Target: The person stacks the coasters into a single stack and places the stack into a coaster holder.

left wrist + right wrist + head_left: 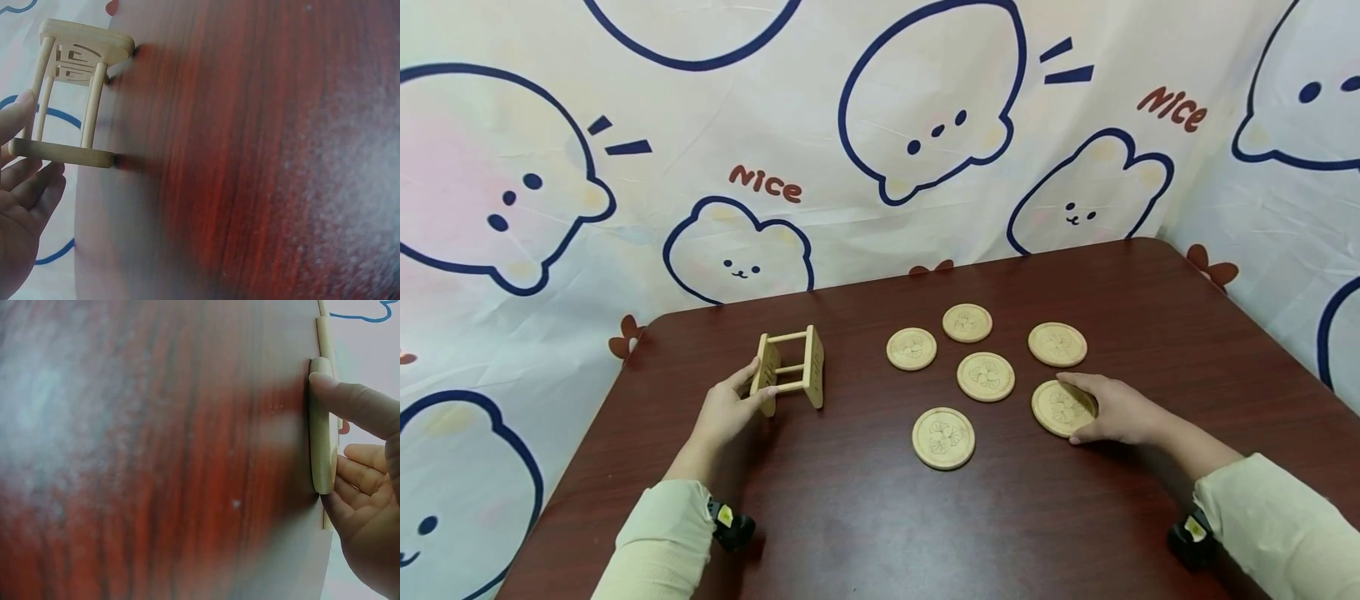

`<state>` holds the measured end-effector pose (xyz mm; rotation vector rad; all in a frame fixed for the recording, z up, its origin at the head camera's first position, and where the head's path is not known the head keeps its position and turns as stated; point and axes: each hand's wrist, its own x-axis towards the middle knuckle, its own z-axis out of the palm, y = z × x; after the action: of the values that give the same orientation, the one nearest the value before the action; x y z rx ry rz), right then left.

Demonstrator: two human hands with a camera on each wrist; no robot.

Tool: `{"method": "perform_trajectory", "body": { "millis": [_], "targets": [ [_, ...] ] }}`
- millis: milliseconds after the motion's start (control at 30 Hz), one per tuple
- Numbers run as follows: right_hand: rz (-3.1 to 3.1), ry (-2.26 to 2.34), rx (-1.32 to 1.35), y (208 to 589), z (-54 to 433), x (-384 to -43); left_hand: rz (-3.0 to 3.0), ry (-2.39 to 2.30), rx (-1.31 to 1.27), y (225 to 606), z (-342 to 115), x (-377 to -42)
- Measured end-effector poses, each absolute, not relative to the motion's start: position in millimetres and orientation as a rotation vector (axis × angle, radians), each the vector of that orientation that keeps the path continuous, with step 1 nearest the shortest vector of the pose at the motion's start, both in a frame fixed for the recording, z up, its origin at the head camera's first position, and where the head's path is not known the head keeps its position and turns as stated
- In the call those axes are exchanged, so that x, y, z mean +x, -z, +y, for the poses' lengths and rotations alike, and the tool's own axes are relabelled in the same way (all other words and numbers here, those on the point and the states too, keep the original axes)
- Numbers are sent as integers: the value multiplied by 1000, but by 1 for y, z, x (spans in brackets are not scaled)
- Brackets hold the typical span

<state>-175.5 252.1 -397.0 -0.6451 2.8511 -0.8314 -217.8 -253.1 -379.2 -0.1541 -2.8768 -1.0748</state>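
Note:
A small pale wooden coaster holder, two cut-out end plates joined by dowels, stands at the left of the table. My left hand grips its near-left end plate, thumb on the inner side and fingers beyond, as the left wrist view also shows with the end plate. On the right, my right hand pinches the edge of a round wooden coaster with a carved leaf pattern. In the right wrist view the thumb lies on the rim of this coaster and the fingers curve round its other side, close over the table.
Several matching coasters lie face up between the hands, among them a front one, a middle one and a right one. The dark red-brown table ends at a cartoon-print cloth behind it.

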Motion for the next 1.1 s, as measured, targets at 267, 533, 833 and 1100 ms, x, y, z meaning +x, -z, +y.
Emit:
{"method": "perform_trajectory", "body": {
  "millis": [267,533,833,1100],
  "targets": [
    [2906,809,-653,398,251,-176,-2899,1110,-130,378,-253,-217],
    [2929,851,-640,396,246,-177,-2893,1076,-138,377,-254,-216],
    [2944,889,-618,394,237,-184,-2874,1097,-134,379,-253,-217],
    [2943,925,-676,392,226,-194,-2846,1113,-144,381,-254,-218]
  ]
}}
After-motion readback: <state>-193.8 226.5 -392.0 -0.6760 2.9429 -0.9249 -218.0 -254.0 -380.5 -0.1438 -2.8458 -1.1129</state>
